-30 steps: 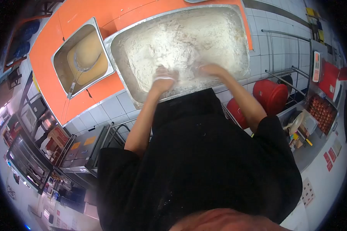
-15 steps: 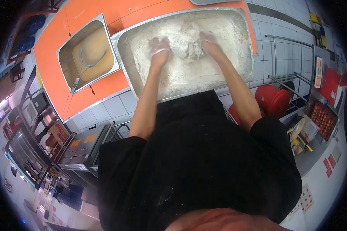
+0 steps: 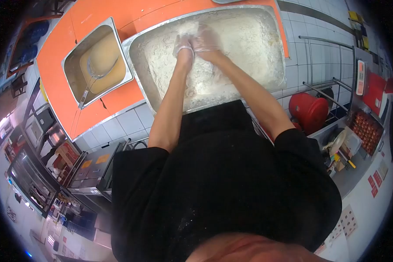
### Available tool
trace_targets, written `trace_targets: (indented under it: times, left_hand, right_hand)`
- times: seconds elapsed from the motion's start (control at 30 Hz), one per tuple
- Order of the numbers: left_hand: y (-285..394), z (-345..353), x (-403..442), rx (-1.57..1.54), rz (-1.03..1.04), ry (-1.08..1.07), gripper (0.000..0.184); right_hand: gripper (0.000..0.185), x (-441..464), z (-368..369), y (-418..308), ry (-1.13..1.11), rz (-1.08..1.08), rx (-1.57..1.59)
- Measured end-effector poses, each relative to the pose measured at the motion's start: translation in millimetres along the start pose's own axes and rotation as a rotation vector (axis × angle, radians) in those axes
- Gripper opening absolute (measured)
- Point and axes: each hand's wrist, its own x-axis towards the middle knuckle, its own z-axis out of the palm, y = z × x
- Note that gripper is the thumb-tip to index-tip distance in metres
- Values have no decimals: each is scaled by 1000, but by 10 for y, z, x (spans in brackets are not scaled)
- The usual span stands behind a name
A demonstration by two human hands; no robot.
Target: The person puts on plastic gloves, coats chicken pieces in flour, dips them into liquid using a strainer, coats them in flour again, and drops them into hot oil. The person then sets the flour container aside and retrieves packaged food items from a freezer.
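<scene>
A large metal tray [image 3: 282, 56] holds a thick layer of white flour [image 3: 244, 41], heaped and uneven. My left hand [image 3: 183, 43], in a clear plastic glove dusted white, is closed low in the flour left of the tray's middle. Right beside it is my right hand [image 3: 206, 40], gloved the same way and smeared by motion. The two hands meet or nearly meet at a pale floury clump [image 3: 187, 29]. What lies between them is covered in flour, and I cannot make it out.
Left of the tray, a smaller metal pan [image 3: 70, 74] holds yellowish liquid with a wire strainer [image 3: 102, 63] in it. Both stand on an orange counter [image 3: 54, 94]. Below right are a red bucket [image 3: 309, 111], metal rails and a tray of skewered-looking brown pieces [image 3: 367, 133].
My right hand has swung left across the tray to meet my left hand. My left hand has shifted slightly up and right. The flour heaped between them is now spread lower.
</scene>
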Motion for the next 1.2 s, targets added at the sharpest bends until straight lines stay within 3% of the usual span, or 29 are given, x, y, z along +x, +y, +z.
trace_targets:
  times: [0.03,0.1,0.13,0.17,0.27,0.33,0.37,0.4,0.5,0.53,0.6,0.63,0.73,0.8,0.9,0.97,1.03,1.07,1.13,1.17,1.2]
  left_hand:
    - [-13,-96,-46,-48,8,-26,78]
    - [-57,-443,-145,-147,21,-80,76]
    - [275,-613,-388,374,70,-123,69]
    - [661,-677,-626,894,120,-166,64]
    - [930,-602,-860,1100,-75,-154,51]
    - [527,-618,-835,1444,316,-194,48]
    - [247,-570,-800,1603,527,-209,47]
    - [-29,-441,-772,1475,534,10,46]
    - [608,147,-883,1417,181,-33,48]
    - [621,13,-739,1004,103,-102,52]
    - [716,-115,-658,683,215,-104,55]
    - [797,-134,-652,526,270,-106,56]
    - [537,-240,-130,319,103,258,54]
    - [306,-98,0,217,133,143,57]
    - [208,-200,-127,107,53,0,63]
    - [288,-317,-304,40,-28,-97,68]
    - [831,-306,-899,686,23,-125,65]
    - [1030,-274,-1042,1008,53,-139,65]
    - [917,-325,-1042,1248,6,-104,68]
    - [797,-351,-1043,1370,-17,-90,70]
    - [462,-315,-1069,1491,300,-6,74]
  right_hand:
    - [32,-68,-57,-207,-32,-3,22]
    - [36,-197,-270,8,-206,-2,510]
    - [38,-283,-402,226,-294,5,753]
    - [35,-337,-433,600,-317,-100,580]
    - [37,-589,-239,1058,-521,-83,-66]
    - [42,-765,-145,941,-532,119,-57]
    - [45,-843,-26,719,-456,253,188]
    - [48,-876,-11,582,-430,340,391]
    - [60,-797,-250,227,-413,504,915]
    - [61,-700,-354,294,-477,350,917]
    - [64,-527,-561,541,-613,56,919]
    - [63,-432,-651,566,-514,135,827]
    - [60,-74,-603,659,-322,206,616]
    - [60,165,-39,658,-349,60,565]
    - [60,35,-443,-289,-571,287,690]
    - [62,-6,-525,-38,-665,305,775]
    - [63,-238,-531,420,-604,247,557]
    - [63,-374,-461,668,-569,122,283]
    - [65,-640,-321,1110,-543,-143,-294]
    - [65,-680,-318,1035,-541,-106,-286]
    - [64,-720,-319,952,-538,-69,-277]
